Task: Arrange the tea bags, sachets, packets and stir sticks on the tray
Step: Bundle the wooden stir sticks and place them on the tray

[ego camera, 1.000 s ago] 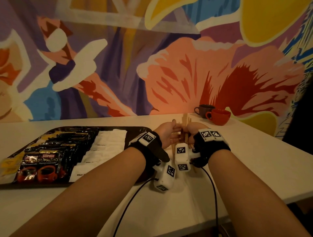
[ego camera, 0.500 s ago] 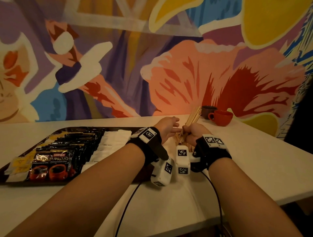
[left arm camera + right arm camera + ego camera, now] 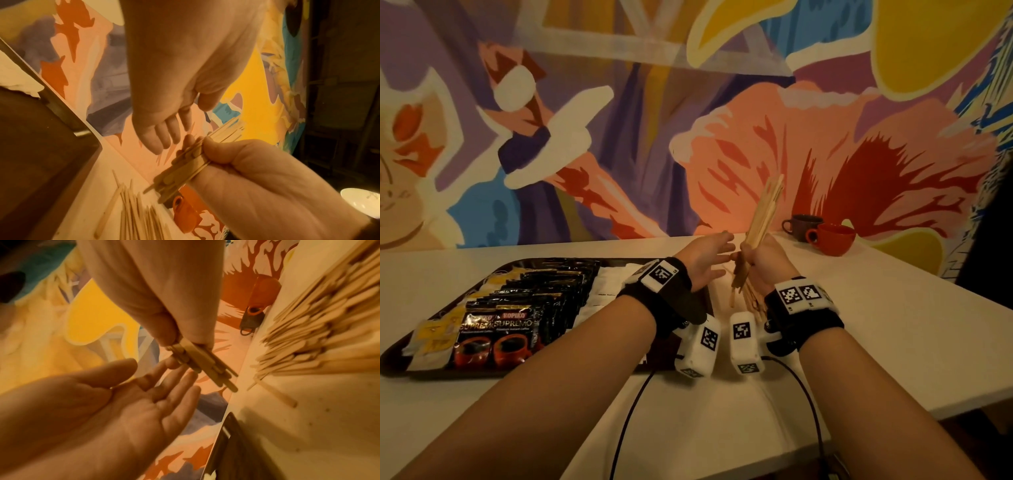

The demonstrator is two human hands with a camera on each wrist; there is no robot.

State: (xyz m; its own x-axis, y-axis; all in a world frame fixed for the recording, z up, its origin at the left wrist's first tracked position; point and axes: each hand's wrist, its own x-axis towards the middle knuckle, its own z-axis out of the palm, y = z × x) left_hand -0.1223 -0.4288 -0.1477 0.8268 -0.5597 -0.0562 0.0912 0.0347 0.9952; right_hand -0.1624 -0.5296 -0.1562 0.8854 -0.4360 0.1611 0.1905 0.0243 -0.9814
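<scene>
One right hand (image 3: 763, 263) grips stir sticks (image 3: 762, 219)

Right hand (image 3: 164, 305): we grip a bundle of stir sticks (image 3: 201, 363).
Left hand (image 3: 123, 410): our palm lies open beside it, fingers straight.
Worktop (image 3: 308, 426): loose sticks (image 3: 318, 331) lie heaped.

Bare forearms; black wrist straps (image 3: 804, 318), white marker-tagged camera blocks (image 3: 743, 342), black cables (image 3: 626, 421)
</scene>
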